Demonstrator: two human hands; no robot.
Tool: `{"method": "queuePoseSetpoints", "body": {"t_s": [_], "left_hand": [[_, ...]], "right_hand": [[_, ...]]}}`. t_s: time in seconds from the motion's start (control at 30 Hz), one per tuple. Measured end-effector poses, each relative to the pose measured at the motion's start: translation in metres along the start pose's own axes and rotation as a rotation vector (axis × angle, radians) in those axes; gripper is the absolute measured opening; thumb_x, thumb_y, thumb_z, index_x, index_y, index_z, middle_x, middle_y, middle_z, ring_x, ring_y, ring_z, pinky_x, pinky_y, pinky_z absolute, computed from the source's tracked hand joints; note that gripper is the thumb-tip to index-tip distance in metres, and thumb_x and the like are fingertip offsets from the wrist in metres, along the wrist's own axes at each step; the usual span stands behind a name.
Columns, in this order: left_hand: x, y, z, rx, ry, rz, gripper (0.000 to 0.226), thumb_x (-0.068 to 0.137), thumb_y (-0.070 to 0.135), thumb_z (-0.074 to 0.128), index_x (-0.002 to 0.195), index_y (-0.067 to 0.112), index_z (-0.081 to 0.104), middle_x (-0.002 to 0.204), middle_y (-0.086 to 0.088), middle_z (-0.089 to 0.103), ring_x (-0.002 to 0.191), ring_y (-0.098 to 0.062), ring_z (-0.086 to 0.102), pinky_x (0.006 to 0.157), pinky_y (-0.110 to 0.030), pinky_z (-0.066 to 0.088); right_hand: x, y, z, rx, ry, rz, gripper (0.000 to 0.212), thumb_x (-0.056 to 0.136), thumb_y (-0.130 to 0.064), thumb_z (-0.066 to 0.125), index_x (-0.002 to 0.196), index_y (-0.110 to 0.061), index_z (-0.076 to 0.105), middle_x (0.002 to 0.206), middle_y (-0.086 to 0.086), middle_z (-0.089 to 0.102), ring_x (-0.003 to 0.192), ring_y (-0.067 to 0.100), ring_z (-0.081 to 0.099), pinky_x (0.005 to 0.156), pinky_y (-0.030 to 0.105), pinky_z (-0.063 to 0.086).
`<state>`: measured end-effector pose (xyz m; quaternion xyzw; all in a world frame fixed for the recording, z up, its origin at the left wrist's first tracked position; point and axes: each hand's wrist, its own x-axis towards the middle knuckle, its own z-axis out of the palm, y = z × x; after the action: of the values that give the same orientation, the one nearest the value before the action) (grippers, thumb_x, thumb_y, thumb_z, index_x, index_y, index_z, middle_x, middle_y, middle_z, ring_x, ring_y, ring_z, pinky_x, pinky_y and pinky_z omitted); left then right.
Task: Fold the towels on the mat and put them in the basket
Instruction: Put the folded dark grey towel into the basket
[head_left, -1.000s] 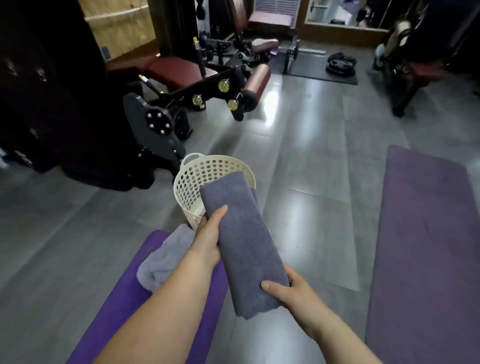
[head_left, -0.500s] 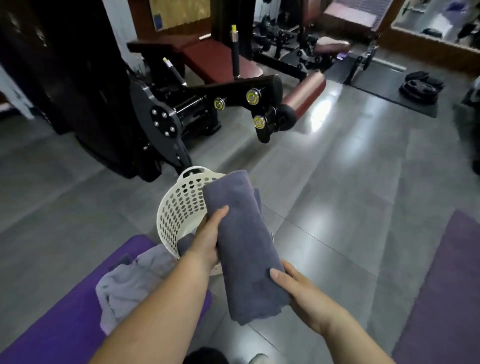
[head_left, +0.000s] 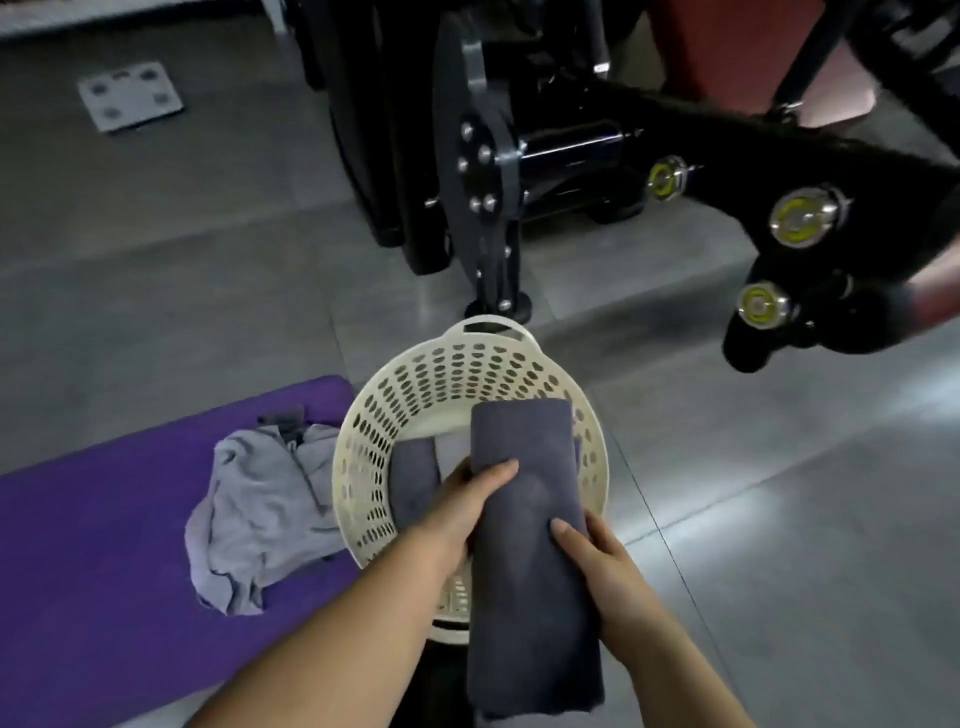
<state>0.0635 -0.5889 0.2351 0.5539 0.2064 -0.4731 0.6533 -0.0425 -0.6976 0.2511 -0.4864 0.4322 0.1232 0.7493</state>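
Gripping a folded towel from either side, the left hand and right hand hold it over the basket.

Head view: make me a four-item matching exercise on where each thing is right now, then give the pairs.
Things
1. folded dark towel
2. crumpled pale towel
3. basket
4. scale

Places
A. lying on the purple mat
B. flat on the floor, well beyond the mat
C. gripped by the left hand and right hand, over the basket
D. on the floor beside the mat, with another dark towel inside

Pairs: 1-C, 2-A, 3-D, 4-B
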Motion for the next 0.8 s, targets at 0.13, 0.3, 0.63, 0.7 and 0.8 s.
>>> {"method": "queuePoseSetpoints", "body": {"t_s": [0.13, 0.3, 0.63, 0.7, 0.8], "left_hand": [[0.076, -0.021, -0.006, 0.000, 0.060, -0.058, 0.040, 0.080, 0.046, 0.061, 0.113, 0.024, 0.058, 0.113, 0.003, 0.064, 0.109, -0.016, 0.057, 0.098, -0.035, 0.044], [0.191, -0.077, -0.029, 0.128, 0.202, -0.054, 0.023, 0.098, 0.022, 0.036, 0.082, 0.029, 0.051, 0.090, 0.006, 0.058, 0.086, -0.008, 0.055, 0.079, -0.016, 0.045], [0.382, -0.205, -0.129, 1.255, 0.400, -0.123, 0.069, 0.092, 0.045, 0.043, 0.147, 0.026, 0.006, 0.156, -0.001, 0.004, 0.142, -0.024, 0.010, 0.113, -0.042, 0.016], [0.401, -0.215, -0.138, 1.374, 0.490, -0.031, 0.083, 0.082, 0.047, 0.058, 0.147, 0.024, 0.012, 0.155, -0.008, 0.008, 0.141, -0.034, 0.013, 0.109, -0.055, 0.019], [0.417, -0.233, -0.152, 1.330, 0.533, -0.088, 0.084, 0.086, 0.041, 0.056, 0.146, 0.028, 0.000, 0.155, -0.008, -0.006, 0.142, -0.034, -0.003, 0.109, -0.059, 0.011]], "right_hand": [[0.090, 0.002, -0.019, -0.095, 0.046, 0.047, 0.020, 0.088, -0.006, 0.054, 0.103, -0.018, 0.060, 0.098, 0.005, 0.066, 0.090, 0.021, 0.062, 0.071, 0.026, 0.054], [0.239, 0.031, -0.045, -0.139, -0.007, 0.055, 0.076, 0.040, -0.049, 0.086, 0.105, -0.017, 0.062, 0.093, 0.000, 0.072, 0.087, 0.020, 0.067, 0.077, 0.034, 0.054], [0.493, 0.166, -0.069, -0.656, 0.274, 0.004, 0.041, 0.093, -0.019, 0.049, 0.134, -0.016, 0.044, 0.133, 0.013, 0.048, 0.123, 0.038, 0.044, 0.100, 0.041, 0.037], [0.517, 0.190, -0.072, -0.661, 0.293, 0.048, 0.041, 0.094, -0.018, 0.048, 0.134, -0.015, 0.043, 0.131, 0.013, 0.049, 0.121, 0.038, 0.046, 0.097, 0.042, 0.040], [0.538, 0.214, -0.080, -0.644, 0.305, 0.105, 0.038, 0.094, -0.011, 0.048, 0.131, -0.005, 0.046, 0.131, 0.018, 0.051, 0.119, 0.037, 0.048, 0.101, 0.044, 0.039]]}}
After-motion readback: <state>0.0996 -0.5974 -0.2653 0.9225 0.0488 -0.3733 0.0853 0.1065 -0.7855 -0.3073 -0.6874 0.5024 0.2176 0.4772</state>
